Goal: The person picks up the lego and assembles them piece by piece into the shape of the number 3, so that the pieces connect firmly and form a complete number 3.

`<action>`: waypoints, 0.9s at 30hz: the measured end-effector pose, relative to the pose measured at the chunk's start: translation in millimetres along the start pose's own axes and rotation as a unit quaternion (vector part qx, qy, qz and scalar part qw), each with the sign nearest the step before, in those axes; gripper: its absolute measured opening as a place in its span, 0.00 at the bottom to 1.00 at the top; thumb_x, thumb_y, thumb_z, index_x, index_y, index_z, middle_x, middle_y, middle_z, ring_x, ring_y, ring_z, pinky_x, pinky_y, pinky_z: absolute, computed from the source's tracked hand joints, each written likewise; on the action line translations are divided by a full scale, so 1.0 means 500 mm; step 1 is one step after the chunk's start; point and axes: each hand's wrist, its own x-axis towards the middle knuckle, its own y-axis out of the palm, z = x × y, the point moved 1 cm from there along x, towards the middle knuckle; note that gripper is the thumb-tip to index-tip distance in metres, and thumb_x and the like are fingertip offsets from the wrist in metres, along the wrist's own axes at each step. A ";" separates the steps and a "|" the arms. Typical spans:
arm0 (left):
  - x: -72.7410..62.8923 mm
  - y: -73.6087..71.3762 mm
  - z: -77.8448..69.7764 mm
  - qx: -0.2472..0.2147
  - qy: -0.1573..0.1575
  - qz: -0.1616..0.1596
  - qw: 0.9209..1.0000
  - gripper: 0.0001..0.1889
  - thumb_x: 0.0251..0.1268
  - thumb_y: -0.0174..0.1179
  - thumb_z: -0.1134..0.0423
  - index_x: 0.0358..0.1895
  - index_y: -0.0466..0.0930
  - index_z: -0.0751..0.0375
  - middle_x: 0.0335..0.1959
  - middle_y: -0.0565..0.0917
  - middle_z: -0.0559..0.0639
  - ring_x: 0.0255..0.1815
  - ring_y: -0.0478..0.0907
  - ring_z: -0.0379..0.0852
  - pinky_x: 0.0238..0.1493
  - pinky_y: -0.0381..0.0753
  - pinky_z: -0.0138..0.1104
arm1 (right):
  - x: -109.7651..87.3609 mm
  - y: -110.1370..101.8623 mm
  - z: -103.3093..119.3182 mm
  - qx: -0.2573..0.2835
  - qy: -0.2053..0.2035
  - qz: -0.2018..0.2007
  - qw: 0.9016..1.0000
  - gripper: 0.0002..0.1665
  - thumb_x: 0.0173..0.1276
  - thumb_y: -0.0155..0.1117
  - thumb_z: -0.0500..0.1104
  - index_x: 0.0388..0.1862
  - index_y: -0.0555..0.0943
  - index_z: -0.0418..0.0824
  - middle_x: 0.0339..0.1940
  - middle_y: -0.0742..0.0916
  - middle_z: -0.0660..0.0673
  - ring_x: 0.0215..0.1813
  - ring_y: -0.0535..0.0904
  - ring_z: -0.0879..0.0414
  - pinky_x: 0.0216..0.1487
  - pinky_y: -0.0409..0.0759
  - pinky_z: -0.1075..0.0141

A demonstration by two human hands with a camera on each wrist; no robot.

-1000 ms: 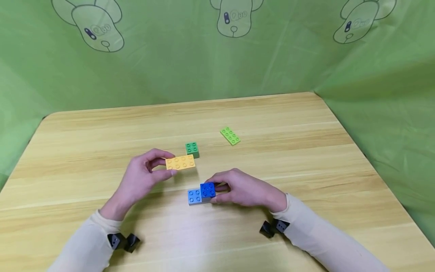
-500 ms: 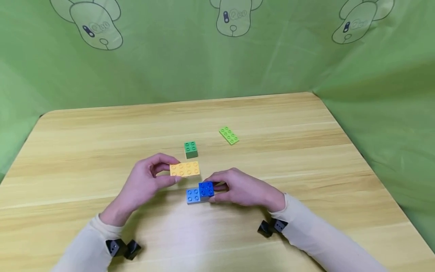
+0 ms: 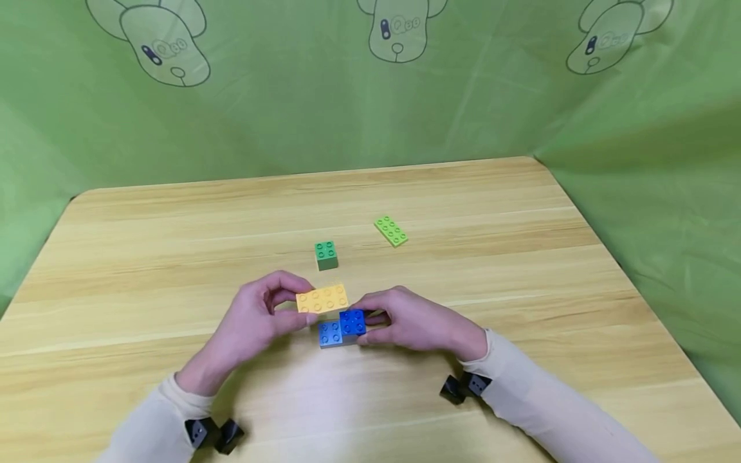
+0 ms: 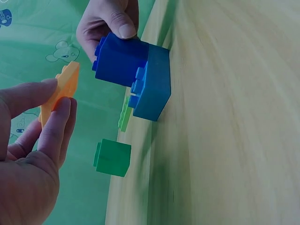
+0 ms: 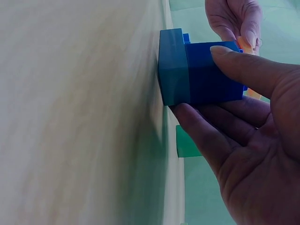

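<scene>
My left hand [image 3: 255,321] pinches a thin yellow-orange building plate [image 3: 321,299] between thumb and fingers, studs up. In the left wrist view, this plate [image 4: 68,84] hangs in the air, apart from the blue bricks. My right hand [image 3: 413,321] grips a dark blue brick [image 3: 352,323], its thumb on one side and fingers on the other. That brick is seated on the right half of a longer light blue brick [image 3: 330,334], whose left studs are bare. The light blue brick rests on the table. In the head view, the plate is just behind the blue pair.
On the wooden table [image 3: 492,225], a green square brick [image 3: 326,256] stands behind the hands. A flat lime green plate [image 3: 391,231] lies farther back and to the right. A green curtain [image 3: 289,116] encloses the table's back and sides.
My left hand has carried the yellow-orange plate to the right and nearer to me, close to the blue bricks. The right hand and its blue bricks stay put.
</scene>
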 end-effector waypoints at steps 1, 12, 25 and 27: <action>-0.001 0.002 0.000 0.001 0.003 0.003 1.000 0.17 0.50 0.73 0.73 0.45 0.80 0.66 0.46 0.83 0.56 0.46 0.82 0.55 0.38 0.83 0.34 | 0.001 0.000 0.000 0.006 0.000 0.000 1.000 0.24 0.65 0.71 0.40 0.60 0.80 0.40 0.55 0.84 0.50 0.55 0.80 0.63 0.53 0.79 0.68; -0.003 0.016 0.005 -0.015 0.036 0.039 0.998 0.17 0.48 0.73 0.77 0.42 0.79 0.71 0.48 0.79 0.60 0.45 0.82 0.53 0.46 0.84 0.38 | 0.003 0.001 0.002 0.019 0.001 -0.003 1.000 0.20 0.64 0.71 0.38 0.55 0.81 0.40 0.50 0.85 0.51 0.52 0.81 0.62 0.52 0.80 0.67; 0.004 0.037 0.013 -0.028 0.028 0.069 0.997 0.17 0.45 0.72 0.82 0.39 0.78 0.72 0.47 0.79 0.61 0.45 0.83 0.53 0.44 0.84 0.40 | 0.004 -0.003 0.000 0.004 -0.008 -0.004 1.000 0.14 0.63 0.73 0.38 0.47 0.83 0.43 0.43 0.85 0.57 0.46 0.83 0.62 0.49 0.81 0.68; 0.005 0.038 0.013 -0.023 0.030 0.071 0.997 0.17 0.45 0.72 0.82 0.39 0.78 0.72 0.47 0.79 0.61 0.45 0.82 0.53 0.44 0.84 0.40 | 0.003 -0.003 0.000 0.003 -0.008 -0.005 1.000 0.13 0.62 0.73 0.38 0.46 0.83 0.43 0.42 0.85 0.57 0.46 0.83 0.62 0.48 0.82 0.68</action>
